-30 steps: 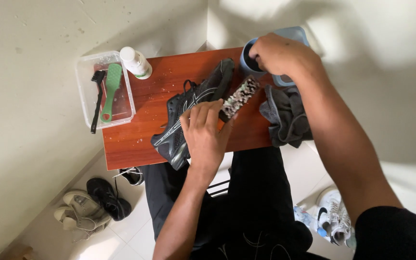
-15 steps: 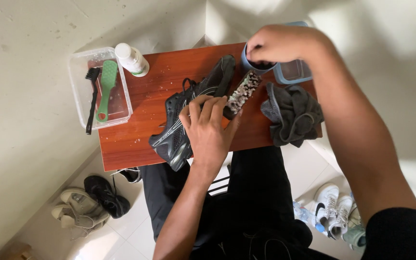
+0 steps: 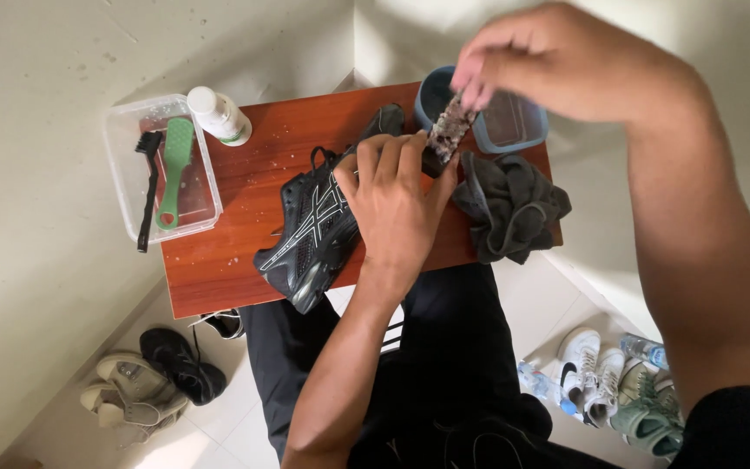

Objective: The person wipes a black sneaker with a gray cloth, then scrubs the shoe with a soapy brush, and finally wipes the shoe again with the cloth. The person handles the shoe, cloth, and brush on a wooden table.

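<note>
Black sneaker (image 3: 319, 227) with white stripes sits on its side across the middle of the red-brown table (image 3: 219, 260), toe toward the lower edge, heel up near the blue tub. I've got the left hand (image 3: 395, 204) planted flat on top of it, fingers spread over the upper, palm pressing down; that grip is open and resting, not curled around anything. Up at the top of the frame the right hand (image 3: 557, 65) is lifted above the table, its grip pinched shut on the end of a brush (image 3: 446, 135) whose bristles look foamy and speckled; the brush hangs down with its lower end just beside the left hand's fingertips and the shoe's heel. It's a bit blurred, so I can't tell whether it touches the shoe.

Behind the brush, at the table's far edge, stands the blue plastic tub (image 3: 514, 130). Just right of the left hand a dark grey cloth (image 3: 509, 208) lies crumpled, touching the tub's near side. Over at the upper left a white bottle (image 3: 219, 115) lies tilted at the table's corner, and next to it a clear plastic box (image 3: 123, 139) holds a green brush (image 3: 173, 169) and a thin black brush (image 3: 146, 187).

Down on the floor, lower left, I see beige boots (image 3: 128, 395) beside a black shoe (image 3: 184, 365). Lower right, white sneakers (image 3: 592, 373) and a green pair (image 3: 648, 417) crowd together near a small water bottle (image 3: 644, 349).
</note>
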